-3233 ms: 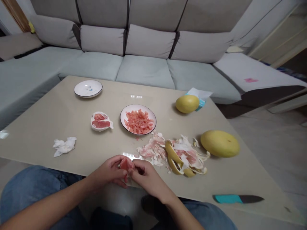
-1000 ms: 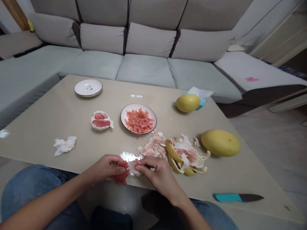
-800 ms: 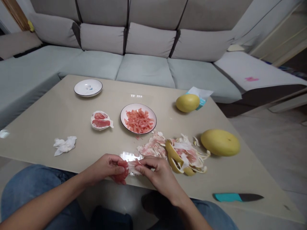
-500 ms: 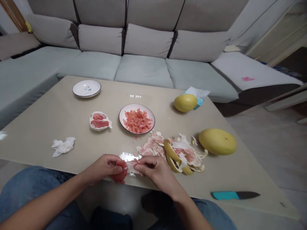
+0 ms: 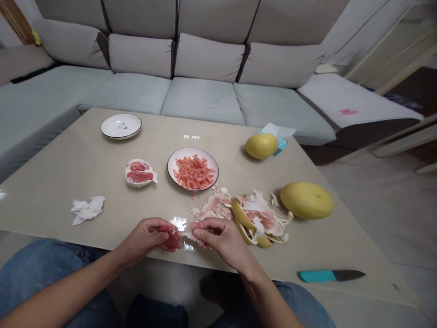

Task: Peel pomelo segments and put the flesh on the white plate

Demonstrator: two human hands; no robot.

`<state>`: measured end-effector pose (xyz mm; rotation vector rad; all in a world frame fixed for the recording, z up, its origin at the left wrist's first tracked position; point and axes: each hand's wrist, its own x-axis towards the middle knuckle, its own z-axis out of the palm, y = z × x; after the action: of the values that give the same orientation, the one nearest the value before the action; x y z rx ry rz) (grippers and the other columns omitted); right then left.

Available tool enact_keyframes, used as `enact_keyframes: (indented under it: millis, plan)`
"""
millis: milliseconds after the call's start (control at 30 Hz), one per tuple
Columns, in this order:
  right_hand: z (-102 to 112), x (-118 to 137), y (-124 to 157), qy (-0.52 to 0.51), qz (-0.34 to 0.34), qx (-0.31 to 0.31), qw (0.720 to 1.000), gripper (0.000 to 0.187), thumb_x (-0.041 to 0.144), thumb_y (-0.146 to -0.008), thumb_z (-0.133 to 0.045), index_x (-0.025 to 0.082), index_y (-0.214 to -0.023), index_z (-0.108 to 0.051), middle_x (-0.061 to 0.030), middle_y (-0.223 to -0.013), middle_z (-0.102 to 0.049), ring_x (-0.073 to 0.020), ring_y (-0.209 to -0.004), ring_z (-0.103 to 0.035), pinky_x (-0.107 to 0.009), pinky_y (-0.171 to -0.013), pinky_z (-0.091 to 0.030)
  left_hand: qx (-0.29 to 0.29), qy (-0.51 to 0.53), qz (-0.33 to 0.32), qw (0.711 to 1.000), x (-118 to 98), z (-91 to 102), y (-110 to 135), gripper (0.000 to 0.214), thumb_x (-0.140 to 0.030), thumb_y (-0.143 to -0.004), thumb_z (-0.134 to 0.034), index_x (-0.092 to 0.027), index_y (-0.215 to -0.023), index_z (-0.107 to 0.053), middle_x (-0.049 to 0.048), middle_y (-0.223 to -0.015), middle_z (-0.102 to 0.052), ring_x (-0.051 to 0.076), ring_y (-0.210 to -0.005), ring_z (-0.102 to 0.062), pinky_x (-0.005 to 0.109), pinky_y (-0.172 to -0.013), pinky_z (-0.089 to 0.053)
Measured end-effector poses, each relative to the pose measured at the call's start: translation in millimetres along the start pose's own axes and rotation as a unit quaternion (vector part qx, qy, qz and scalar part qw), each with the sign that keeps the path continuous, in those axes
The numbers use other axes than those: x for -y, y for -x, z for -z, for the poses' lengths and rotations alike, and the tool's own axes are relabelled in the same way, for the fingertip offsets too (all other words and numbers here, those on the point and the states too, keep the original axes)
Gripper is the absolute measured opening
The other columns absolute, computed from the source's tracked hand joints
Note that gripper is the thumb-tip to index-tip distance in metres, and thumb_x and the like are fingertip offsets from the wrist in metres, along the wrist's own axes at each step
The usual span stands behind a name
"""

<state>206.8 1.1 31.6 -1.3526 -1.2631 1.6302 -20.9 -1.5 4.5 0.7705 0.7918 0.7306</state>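
My left hand (image 5: 149, 238) is closed on a red pomelo segment (image 5: 171, 238) over the table's near edge. Pinched in my right hand (image 5: 218, 235) is a pale piece of pomelo membrane (image 5: 187, 230), stretching toward the segment. Beyond my hands, a dark-rimmed plate (image 5: 173, 174) carries a heap of red pomelo pieces (image 5: 194, 172). A partly peeled pomelo chunk (image 5: 139, 175) with white pith lies left of that plate. Just past my right hand are piled yellow-and-white peel (image 5: 243, 221) and torn pinkish membranes (image 5: 215, 206).
Two whole yellow pomelos, a large one (image 5: 306, 200) and a smaller one (image 5: 261, 146), sit at the right, the latter against a blue tissue pack (image 5: 282, 145). A teal-handled knife (image 5: 331, 275) lies near right. Crumpled tissue (image 5: 88, 210) and a white plate (image 5: 118, 126) are left.
The segment in my left hand has turned and come up slightly. My right hand still pinches the membrane, now pulled looser from the segment. The whole view has shifted a little.
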Motion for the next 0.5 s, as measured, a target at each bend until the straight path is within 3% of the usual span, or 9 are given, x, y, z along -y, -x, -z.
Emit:
enact_keyframes:
  millis: [100, 167, 233, 333, 500]
  plan:
    - [19.5, 3.2, -0.4, 0.049, 0.045, -0.067, 0.996, 0.032, 0.048, -0.071, -0.072, 0.016, -0.072, -0.070, 0.0001, -0.057, -0.062, -0.0123, -0.050, -0.053, -0.025, -0.050, -0.043, -0.026, 0.020, -0.006, 0.999, -4.9, 7.3, 0.2, 0.028, -0.037, -0.074, -0.076, -0.014, -0.085, -0.067, 0.0028, -0.071, -0.069, 0.015, -0.061, -0.067, 0.028, -0.063, -0.055]
    - [35.1, 5.9, -1.0, 0.112, 0.084, -0.134, 0.981, 0.029, 0.045, -0.075, -0.069, 0.017, -0.073, -0.070, -0.0008, -0.058, -0.062, -0.0137, -0.052, -0.054, -0.026, -0.050, -0.043, -0.052, 0.014, -0.008, 0.999, -9.6, 11.6, -1.0, 0.023, -0.034, -0.078, -0.072, -0.013, -0.085, -0.066, 0.0028, -0.071, -0.067, 0.014, -0.061, -0.066, 0.025, -0.061, -0.054]
    - [46.2, 6.7, -2.1, 0.185, 0.115, -0.157, 0.963, 0.025, 0.041, -0.080, -0.064, 0.018, -0.078, -0.072, -0.0029, -0.064, -0.066, -0.0163, -0.058, -0.058, -0.027, -0.054, -0.045, -0.060, 0.014, 0.013, 0.998, -12.7, 13.6, -3.0, 0.023, -0.033, -0.080, -0.070, -0.012, -0.090, -0.066, 0.0045, -0.075, -0.068, 0.014, -0.063, -0.067, 0.023, -0.059, -0.054]
    - [50.6, 2.3, -5.6, 0.290, 0.140, -0.117, 0.939, 0.018, 0.029, -0.084, -0.058, 0.020, -0.087, -0.073, -0.0056, -0.083, -0.073, -0.0207, -0.074, -0.064, -0.032, -0.066, -0.050, -0.056, 0.024, 0.045, 0.997, -12.7, 12.9, -6.5, 0.029, -0.035, -0.081, -0.070, -0.013, -0.099, -0.066, 0.0074, -0.083, -0.069, 0.016, -0.068, -0.068, 0.023, -0.059, -0.056]
    - [46.6, -9.8, -10.6, 0.396, 0.149, -0.087, 0.902, 0.026, 0.020, -0.087, -0.049, 0.021, -0.100, -0.072, -0.0082, -0.100, -0.073, -0.0239, -0.093, -0.066, -0.038, -0.080, -0.051, -0.064, 0.036, 0.059, 0.996, -10.5, 11.5, -9.2, 0.033, -0.035, -0.084, -0.066, -0.015, -0.111, -0.064, 0.0110, -0.097, -0.070, 0.017, -0.080, -0.069, 0.023, -0.064, -0.057]
